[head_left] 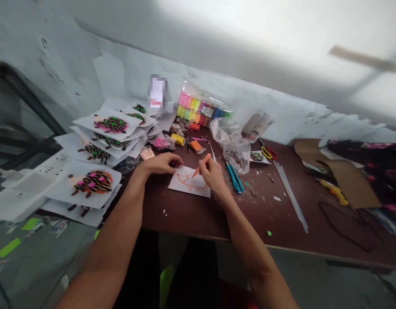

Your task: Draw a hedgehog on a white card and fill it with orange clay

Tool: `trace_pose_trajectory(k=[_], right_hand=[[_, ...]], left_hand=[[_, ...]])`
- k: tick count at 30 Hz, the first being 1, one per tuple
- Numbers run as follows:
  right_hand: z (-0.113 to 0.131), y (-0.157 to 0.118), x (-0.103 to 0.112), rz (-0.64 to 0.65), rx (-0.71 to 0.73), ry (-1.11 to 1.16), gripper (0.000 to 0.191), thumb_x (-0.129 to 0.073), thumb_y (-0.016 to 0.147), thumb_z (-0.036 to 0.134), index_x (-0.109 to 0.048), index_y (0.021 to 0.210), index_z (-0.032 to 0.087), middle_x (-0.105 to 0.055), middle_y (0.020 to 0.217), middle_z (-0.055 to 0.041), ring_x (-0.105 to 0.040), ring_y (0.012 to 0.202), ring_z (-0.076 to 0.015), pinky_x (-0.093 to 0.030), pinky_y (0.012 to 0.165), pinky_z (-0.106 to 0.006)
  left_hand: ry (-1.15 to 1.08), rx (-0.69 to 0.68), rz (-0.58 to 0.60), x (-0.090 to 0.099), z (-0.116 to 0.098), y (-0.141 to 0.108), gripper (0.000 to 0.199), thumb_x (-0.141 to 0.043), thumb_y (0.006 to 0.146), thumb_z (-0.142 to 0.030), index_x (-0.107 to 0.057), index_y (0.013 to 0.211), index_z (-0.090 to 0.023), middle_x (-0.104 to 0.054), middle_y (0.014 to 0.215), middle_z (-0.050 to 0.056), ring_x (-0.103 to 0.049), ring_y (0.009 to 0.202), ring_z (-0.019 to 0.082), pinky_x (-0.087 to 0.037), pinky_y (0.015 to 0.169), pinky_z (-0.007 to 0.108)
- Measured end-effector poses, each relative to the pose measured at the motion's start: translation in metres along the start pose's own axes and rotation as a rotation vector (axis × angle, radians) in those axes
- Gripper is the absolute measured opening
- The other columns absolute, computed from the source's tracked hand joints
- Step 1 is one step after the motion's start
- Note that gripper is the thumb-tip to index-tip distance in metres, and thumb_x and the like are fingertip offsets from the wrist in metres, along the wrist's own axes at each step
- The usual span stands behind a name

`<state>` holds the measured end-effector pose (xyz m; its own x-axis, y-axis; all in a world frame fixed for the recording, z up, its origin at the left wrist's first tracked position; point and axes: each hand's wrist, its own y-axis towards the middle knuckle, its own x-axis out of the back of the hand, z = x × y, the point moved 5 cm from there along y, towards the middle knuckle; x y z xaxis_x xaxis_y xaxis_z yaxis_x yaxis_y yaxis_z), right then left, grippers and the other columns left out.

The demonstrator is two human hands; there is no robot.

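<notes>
A white card [192, 191] lies on the dark table, with an orange outline drawn on it: a pointed left end, a curved body and short legs. My right hand [213, 174] grips an orange marker [201, 166], its tip at the upper part of the drawing. At the card's upper left corner rests my left hand [162, 164], fingers bent and thumb apart from them, nothing gripped. Teal-handled scissors [235, 178] lie right of my right hand. Beyond the card are an orange clay packet [196, 146], a yellow clay packet [178, 139] and a black pen [188, 142].
Stacked hedgehog pictures [91, 182] and a white power strip [27, 189] are at left. A phone [157, 92] and a pack of coloured clay [202, 105] stand by the wall. Rightward lie plastic bags [236, 150], red-yellow scissors [269, 152], glue sticks [291, 197] and a yellow glue gun [333, 192].
</notes>
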<state>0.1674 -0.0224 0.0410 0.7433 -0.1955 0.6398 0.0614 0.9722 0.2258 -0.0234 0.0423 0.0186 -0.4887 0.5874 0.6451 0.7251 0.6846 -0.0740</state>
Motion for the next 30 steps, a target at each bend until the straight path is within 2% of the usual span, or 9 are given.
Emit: trace_pose_trajectory(k=[3, 6, 9, 12, 17, 22, 26, 30], right_hand=[[0.004, -0.001, 0.0, 0.005, 0.011, -0.062, 0.03, -0.047, 0.09, 0.035, -0.048, 0.064, 0.02, -0.05, 0.057, 0.0034, -0.043, 0.054, -0.0103, -0.027, 0.056, -0.024], [0.002, 0.001, 0.011, 0.004, -0.018, -0.174, 0.03, -0.047, 0.091, 0.032, -0.05, 0.064, 0.019, -0.05, 0.058, 0.0034, -0.043, 0.055, -0.0105, -0.025, 0.056, -0.024], [-0.006, 0.003, 0.022, 0.127, -0.094, -0.356, 0.038, -0.047, 0.095, 0.035, -0.056, 0.062, 0.018, -0.055, 0.058, 0.0007, -0.045, 0.055, -0.0114, -0.023, 0.056, -0.026], [-0.014, 0.002, 0.034, 0.197, -0.177, -0.52, 0.043, -0.049, 0.097, 0.04, -0.064, 0.065, 0.016, -0.065, 0.066, -0.0052, -0.054, 0.061, -0.0138, -0.025, 0.057, -0.026], [-0.02, -0.003, 0.046, 0.289, -0.303, -0.682, 0.039, -0.055, 0.095, 0.044, -0.075, 0.079, 0.014, -0.074, 0.078, -0.0113, -0.066, 0.074, -0.0192, -0.03, 0.059, -0.026], [-0.024, -0.006, 0.049, 0.295, -0.365, -0.765, 0.044, -0.052, 0.096, 0.049, -0.077, 0.095, 0.013, -0.076, 0.087, -0.0155, -0.07, 0.083, -0.0233, -0.04, 0.066, -0.027], [-0.028, -0.005, 0.05, 0.266, -0.369, -0.79, 0.054, -0.048, 0.097, 0.06, -0.077, 0.096, 0.014, -0.076, 0.092, -0.0177, -0.07, 0.089, -0.0263, -0.044, 0.071, -0.03], [-0.025, -0.002, 0.051, 0.187, -0.347, -0.742, 0.04, -0.059, 0.094, 0.053, -0.075, 0.094, 0.017, -0.076, 0.094, -0.0135, -0.07, 0.089, -0.0249, -0.04, 0.067, -0.028]], left_hand=[[-0.005, 0.011, -0.007, 0.0, 0.001, 0.0, 0.039, -0.06, 0.066, -0.021, -0.074, 0.102, -0.017, -0.074, 0.096, 0.004, -0.065, 0.088, 0.02, -0.049, 0.08, 0.028], [-0.02, 0.044, -0.051, 0.0, 0.003, 0.001, 0.036, -0.057, 0.068, -0.02, -0.074, 0.099, -0.016, -0.075, 0.094, 0.005, -0.067, 0.087, 0.02, -0.05, 0.08, 0.027], [-0.018, 0.074, -0.142, 0.001, 0.004, 0.002, 0.031, -0.057, 0.072, -0.023, -0.073, 0.097, -0.015, -0.075, 0.092, 0.006, -0.067, 0.083, 0.019, -0.051, 0.077, 0.027], [0.021, 0.075, -0.217, 0.002, 0.003, 0.003, 0.029, -0.059, 0.074, -0.023, -0.074, 0.097, -0.015, -0.075, 0.09, 0.006, -0.066, 0.079, 0.018, -0.051, 0.073, 0.027], [0.105, 0.105, -0.256, 0.0, 0.004, 0.006, 0.027, -0.058, 0.072, -0.019, -0.075, 0.093, -0.016, -0.075, 0.087, 0.006, -0.066, 0.078, 0.019, -0.049, 0.071, 0.026], [0.174, 0.122, -0.218, -0.003, 0.006, 0.007, 0.028, -0.059, 0.067, -0.018, -0.075, 0.09, -0.017, -0.074, 0.085, 0.005, -0.064, 0.074, 0.018, -0.046, 0.066, 0.025], [0.195, 0.126, -0.194, -0.004, 0.004, 0.007, 0.024, -0.06, 0.068, -0.019, -0.075, 0.087, -0.017, -0.073, 0.084, 0.005, -0.064, 0.074, 0.019, -0.045, 0.065, 0.025], [0.196, 0.115, -0.191, -0.004, 0.001, 0.007, 0.023, -0.058, 0.068, -0.017, -0.074, 0.085, -0.017, -0.073, 0.085, 0.005, -0.064, 0.075, 0.018, -0.045, 0.066, 0.025]])
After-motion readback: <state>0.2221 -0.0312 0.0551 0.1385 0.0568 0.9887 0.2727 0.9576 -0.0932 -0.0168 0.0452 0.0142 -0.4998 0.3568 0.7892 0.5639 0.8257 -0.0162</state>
